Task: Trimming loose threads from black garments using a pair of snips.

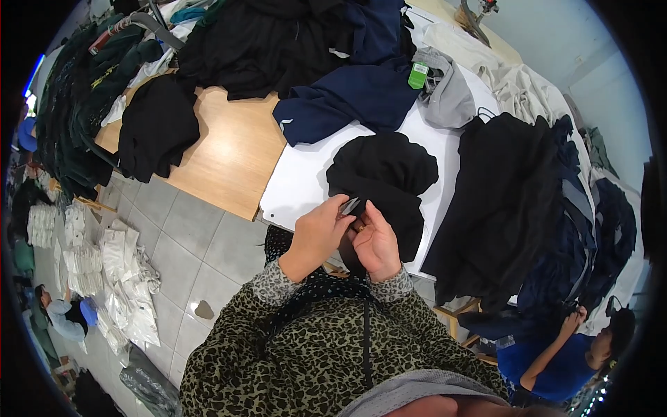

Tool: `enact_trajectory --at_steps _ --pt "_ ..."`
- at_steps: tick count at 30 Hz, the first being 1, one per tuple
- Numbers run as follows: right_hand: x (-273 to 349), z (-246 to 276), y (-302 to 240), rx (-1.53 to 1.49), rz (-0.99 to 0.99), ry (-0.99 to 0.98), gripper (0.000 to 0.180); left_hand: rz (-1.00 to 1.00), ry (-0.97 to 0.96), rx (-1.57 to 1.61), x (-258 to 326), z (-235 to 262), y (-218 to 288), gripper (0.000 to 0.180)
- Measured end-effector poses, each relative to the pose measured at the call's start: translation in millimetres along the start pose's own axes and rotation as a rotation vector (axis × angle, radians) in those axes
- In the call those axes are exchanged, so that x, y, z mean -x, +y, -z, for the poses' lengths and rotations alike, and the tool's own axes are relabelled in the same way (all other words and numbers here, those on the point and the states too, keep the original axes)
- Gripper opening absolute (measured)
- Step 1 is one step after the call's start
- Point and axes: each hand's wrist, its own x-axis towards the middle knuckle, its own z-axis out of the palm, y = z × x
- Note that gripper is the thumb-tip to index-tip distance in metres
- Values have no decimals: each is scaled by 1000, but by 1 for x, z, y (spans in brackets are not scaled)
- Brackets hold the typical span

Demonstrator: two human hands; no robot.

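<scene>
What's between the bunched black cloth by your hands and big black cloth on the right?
In the head view, bare white tabletop separates the bunched black cloth from the big cloth.

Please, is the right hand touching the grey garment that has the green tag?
Apart. The head view shows black cloth and white tabletop between right hand and grey garment.

A white table [297, 182] bears a black garment [382, 163], navy cloth [347, 104] at its eleven o'clock, grey garment [448, 96] at one.
</scene>
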Motion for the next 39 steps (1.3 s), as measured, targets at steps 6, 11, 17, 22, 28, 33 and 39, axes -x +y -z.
enact_trajectory --at_steps 6,11,17,22,28,33,39 --pt "4 3 -1 -18 9 2 26 -18 -4 19 -1 -5 3 30" --pt "5 4 -1 21 5 -14 27 -20 12 45 -3 -6 5 28" --pt "7 1 -3 17 4 -10 28 5 43 72 -2 -6 5 30" --pt "7 4 -4 -52 24 5 30 188 9 227 -4 1 4 33" --pt "7 4 -4 -25 0 11 30 156 8 256 0 -3 3 35" --pt "6 10 -4 35 -12 -12 30 72 -28 165 2 -4 8 36" --pt "6 10 -3 47 -7 -16 29 31 -12 121 2 -8 5 34"
